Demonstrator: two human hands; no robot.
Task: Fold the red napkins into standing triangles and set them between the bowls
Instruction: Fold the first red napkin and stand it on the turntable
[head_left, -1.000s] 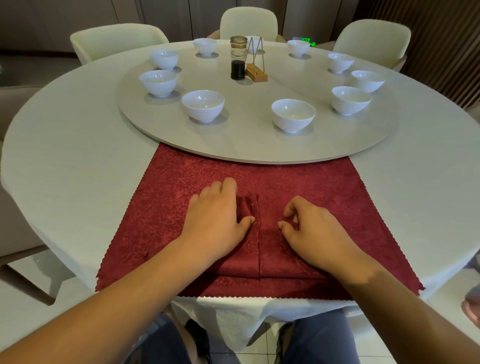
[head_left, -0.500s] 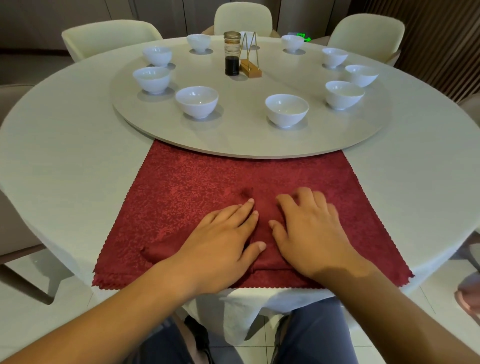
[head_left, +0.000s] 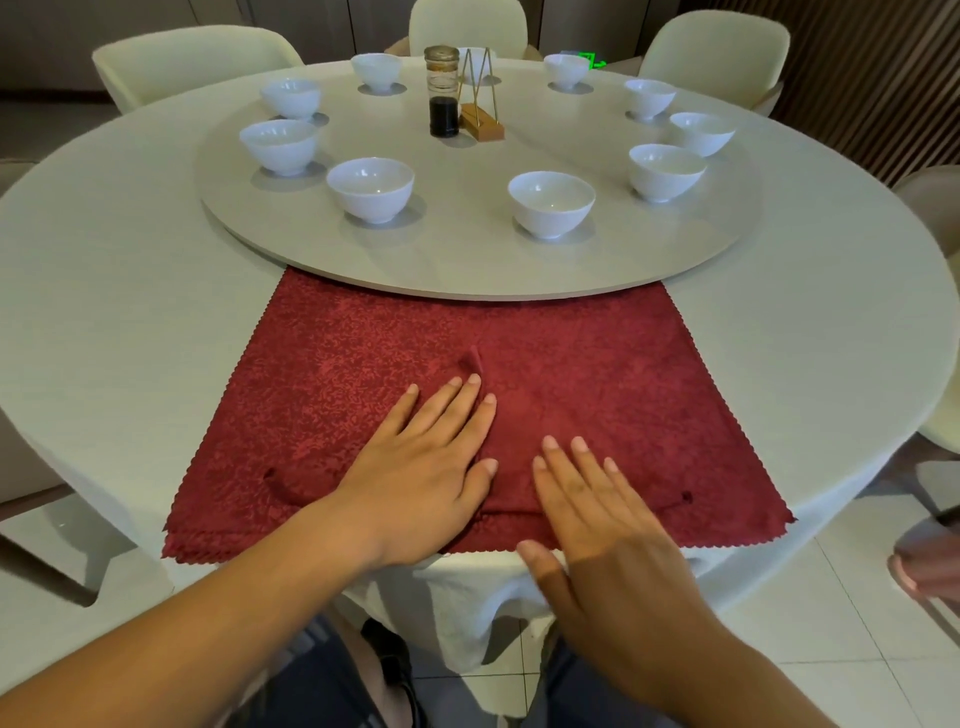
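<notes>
Round table (head_left: 130, 312), folded napkin (head_left: 514, 452) under left hand (head_left: 431, 467), right hand (head_left: 597, 525) over it

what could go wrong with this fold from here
The folded napkin lies loose on the stack of red napkins, held down by the flat left hand; its far tip stands up, so the fold may spring open. The stack reaches the near edge of the table, so a pull toward the person could drag sheets off.

both hands flat, fingers straight: left hand (head_left: 426, 467) pressed down palm-first, right hand (head_left: 597, 519) just beside it, slightly nearer the body.
</notes>
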